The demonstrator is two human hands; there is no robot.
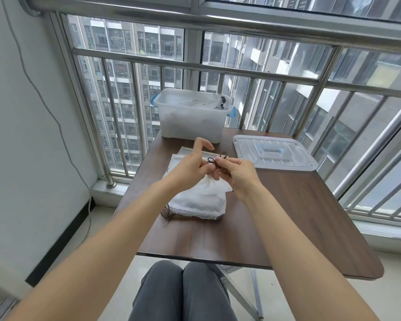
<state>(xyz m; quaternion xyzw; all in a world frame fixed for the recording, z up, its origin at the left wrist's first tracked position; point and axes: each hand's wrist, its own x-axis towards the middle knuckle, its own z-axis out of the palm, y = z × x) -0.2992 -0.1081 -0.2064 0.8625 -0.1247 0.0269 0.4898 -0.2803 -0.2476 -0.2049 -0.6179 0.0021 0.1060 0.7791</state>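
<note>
Toward the left edge of the bench (195, 235), a stack of flat white packets (177, 158) lies under a soft white cloth bag (202, 200), which sits about midway between the near and far edges, with a stray loop of black string showing at its near left corner. The left hand (192, 164) hovers over the bag's gathered mouth, forefinger lifted free while the thumb and the other fingers (207, 169) curl in and pinch the thin black cord (212, 160) where it leaves the cloth. Just to the right, touching it, the right hand (239, 174) pinches the same cord between thumb and fingertips, a small loop standing up between the two hands; it looks like a bow or knot being made to close the bag. The bag seems light and limp, likely to sag and slide on the smooth wood if tugged, so the gathered neck is the sensible place to steady it, not the loose body. The cord is thin, floppy and perhaps a little slick, best taken close to the loop with the fingertips, since a grip further out would let the loop fall open. At the far edge stands a clear plastic box (190, 114) with blue clips, holding more white packets and cord, and near the far right corner its lid (273, 151) lies flat, well apart from the hands.
</note>
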